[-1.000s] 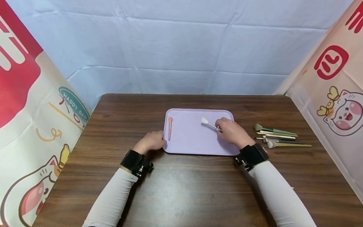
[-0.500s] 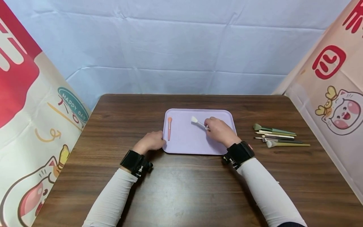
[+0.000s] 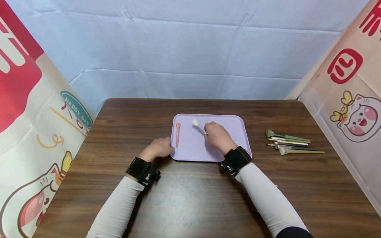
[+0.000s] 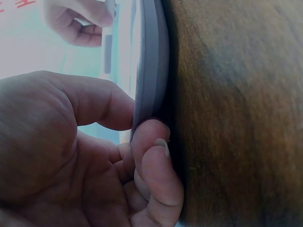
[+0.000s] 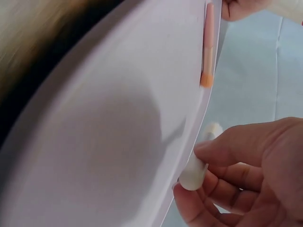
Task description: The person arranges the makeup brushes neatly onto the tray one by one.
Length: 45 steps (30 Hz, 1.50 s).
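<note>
White brush [image 3: 199, 127], pale-bristled, has moved left over the lilac tray [image 3: 191, 154], pinched in my right hand [image 3: 218, 136], pink brush [image 3: 178, 135] lying near my left hand [image 3: 158, 147], which pinches the tray's edge.

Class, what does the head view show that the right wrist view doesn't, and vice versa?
Only head: the group of makeup brushes on the table and the cartoon-printed side panels.
Only right wrist: the rounded handle end of the white makeup brush.
Both: the right hand pinching that brush, the lilac tray, the pink makeup brush lying in it, and the left hand at the tray's rim.
</note>
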Each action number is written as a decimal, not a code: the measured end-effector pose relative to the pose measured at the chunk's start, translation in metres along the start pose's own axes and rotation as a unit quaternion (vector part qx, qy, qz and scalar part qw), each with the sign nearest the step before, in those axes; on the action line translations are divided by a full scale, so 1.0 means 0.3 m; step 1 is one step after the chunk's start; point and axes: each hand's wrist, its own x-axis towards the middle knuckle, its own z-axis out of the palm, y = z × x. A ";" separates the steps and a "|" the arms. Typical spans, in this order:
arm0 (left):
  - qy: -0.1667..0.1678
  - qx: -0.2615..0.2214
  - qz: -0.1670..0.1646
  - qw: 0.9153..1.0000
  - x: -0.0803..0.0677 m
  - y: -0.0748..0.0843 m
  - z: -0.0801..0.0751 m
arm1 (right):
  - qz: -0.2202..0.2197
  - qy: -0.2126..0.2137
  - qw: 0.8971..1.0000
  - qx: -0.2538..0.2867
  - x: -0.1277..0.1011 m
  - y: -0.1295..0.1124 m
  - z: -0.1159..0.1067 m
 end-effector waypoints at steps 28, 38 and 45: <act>0.004 0.007 0.003 1.000 -0.005 0.005 -0.004 | 0.068 -0.018 0.997 0.031 0.072 -0.209 0.079; 0.005 0.006 0.000 1.000 -0.002 0.005 -0.003 | 0.076 -0.020 0.996 0.039 0.074 -0.233 0.107; 0.009 0.016 0.004 1.000 0.000 0.004 -0.001 | 0.081 -0.010 0.995 0.053 0.081 -0.248 0.118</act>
